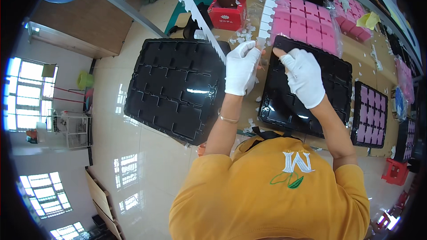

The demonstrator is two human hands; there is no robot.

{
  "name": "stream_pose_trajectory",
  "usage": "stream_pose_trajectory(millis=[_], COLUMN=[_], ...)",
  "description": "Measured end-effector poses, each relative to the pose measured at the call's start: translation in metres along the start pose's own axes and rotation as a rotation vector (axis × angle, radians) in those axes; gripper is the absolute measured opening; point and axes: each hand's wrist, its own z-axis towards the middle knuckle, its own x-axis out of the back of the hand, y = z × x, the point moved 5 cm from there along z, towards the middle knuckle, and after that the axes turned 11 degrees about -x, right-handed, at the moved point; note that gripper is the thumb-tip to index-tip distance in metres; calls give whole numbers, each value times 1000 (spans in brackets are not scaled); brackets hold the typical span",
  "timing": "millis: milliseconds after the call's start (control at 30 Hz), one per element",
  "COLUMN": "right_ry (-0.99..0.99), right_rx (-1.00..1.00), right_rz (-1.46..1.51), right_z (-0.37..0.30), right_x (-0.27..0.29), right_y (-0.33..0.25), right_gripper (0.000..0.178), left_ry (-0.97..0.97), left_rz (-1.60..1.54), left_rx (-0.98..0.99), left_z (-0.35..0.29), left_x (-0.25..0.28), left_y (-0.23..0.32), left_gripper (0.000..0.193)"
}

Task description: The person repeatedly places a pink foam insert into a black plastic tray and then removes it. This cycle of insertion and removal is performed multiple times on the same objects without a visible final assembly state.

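Observation:
My left hand, in a white glove, is raised between two black trays. Its fingers pinch a thin translucent strip at the lower end of a white notched strip. My right hand, also gloved, hovers above the right black molded tray. Its fingers are curled, with a bare fingertip poking out toward the left hand; whether they hold anything small is hidden. The left black molded tray lies just beside my left forearm. A second white notched strip slants down toward that tray.
Pink foam blocks under plastic lie behind the right tray. A red box stands at the back. White scraps litter the brown table. A smaller black tray with pink inserts is at right, a red stool below it.

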Motion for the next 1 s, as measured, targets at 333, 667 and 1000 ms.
stream_pose_trajectory(millis=[333, 667, 1000], right_ry=[-41, -171, -39], right_rx=[20, -632, 15], right_rz=[-84, 1350, -85], right_z=[14, -4, 15], right_x=[6, -4, 11], right_y=[-17, 48, -6], right_gripper=[45, 33, 43], left_ry=[-61, -72, -79], left_rz=[-37, -25, -44], left_rx=[-45, 15, -35], left_z=[-9, -8, -11], left_x=[-19, -15, -26], left_y=[7, 10, 9], left_gripper=[20, 23, 21])
